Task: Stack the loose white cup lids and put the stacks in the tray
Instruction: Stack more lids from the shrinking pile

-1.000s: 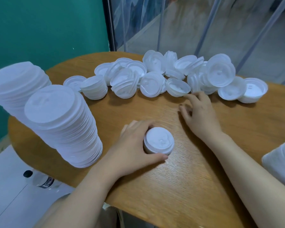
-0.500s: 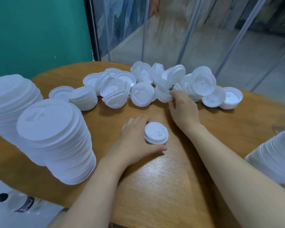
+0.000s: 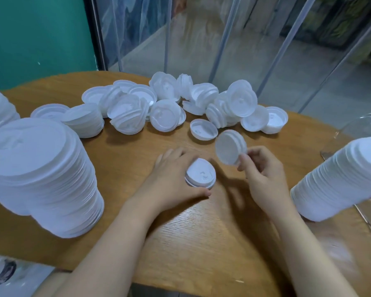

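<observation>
Standing at my far left on the wooden table [image 3: 124, 155] is a tall stack of lids [image 3: 41, 174]. Behind it, a loose pile of white lids [image 3: 165, 106] runs across the table. My left hand [image 3: 171, 179] curls around a short stack [image 3: 200, 173] resting on the wood. My right hand [image 3: 263, 174] pinches a few nested lids [image 3: 229, 150], tilted on edge above the table. Another tall stack [image 3: 338, 179] leans at my right.
</observation>
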### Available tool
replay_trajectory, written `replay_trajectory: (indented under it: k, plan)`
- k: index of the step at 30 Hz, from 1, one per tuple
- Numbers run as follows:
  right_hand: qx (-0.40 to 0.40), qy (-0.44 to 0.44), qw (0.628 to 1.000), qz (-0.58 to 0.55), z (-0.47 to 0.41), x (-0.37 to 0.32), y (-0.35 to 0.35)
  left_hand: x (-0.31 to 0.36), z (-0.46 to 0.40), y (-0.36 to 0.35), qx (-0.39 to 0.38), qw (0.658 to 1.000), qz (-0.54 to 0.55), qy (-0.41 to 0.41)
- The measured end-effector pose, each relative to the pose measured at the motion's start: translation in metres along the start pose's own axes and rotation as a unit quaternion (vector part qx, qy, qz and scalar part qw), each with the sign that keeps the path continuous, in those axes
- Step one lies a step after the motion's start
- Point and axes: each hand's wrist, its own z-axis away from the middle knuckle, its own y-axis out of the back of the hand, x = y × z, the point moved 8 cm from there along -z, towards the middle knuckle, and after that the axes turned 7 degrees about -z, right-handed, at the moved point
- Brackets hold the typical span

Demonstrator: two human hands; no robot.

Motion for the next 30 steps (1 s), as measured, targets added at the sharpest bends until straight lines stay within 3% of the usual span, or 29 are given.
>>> replay_trajectory:
  k: [4, 12, 22, 27, 30]
  plan:
    - [0.042, -0.117, 0.985, -0.121, 0.002, 0.026, 0.016, 0.0, 0.004, -0.002, 0.001, 1.0, -0.005, 0.007]
    - [-0.059, -0.139, 0.988, 0.036, 0.0, 0.039, 0.013, -0.005, 0.007, 0.007, 0.008, 1.0, 0.006, 0.026]
    - [-0.146, -0.045, 0.969, 0.192, 0.003, 0.032, 0.007, -0.018, 0.019, 0.013, 0.021, 0.996, 0.055, 0.062]
    - [-0.109, -0.02, 0.991, 0.069, 0.006, 0.007, 0.008, -0.02, 0.019, 0.013, 0.032, 0.996, 0.051, 0.06]
    - [-0.155, 0.005, 0.987, 0.038, 0.009, -0.003, -0.02, -0.019, 0.018, 0.013, 0.031, 0.997, 0.045, 0.057]
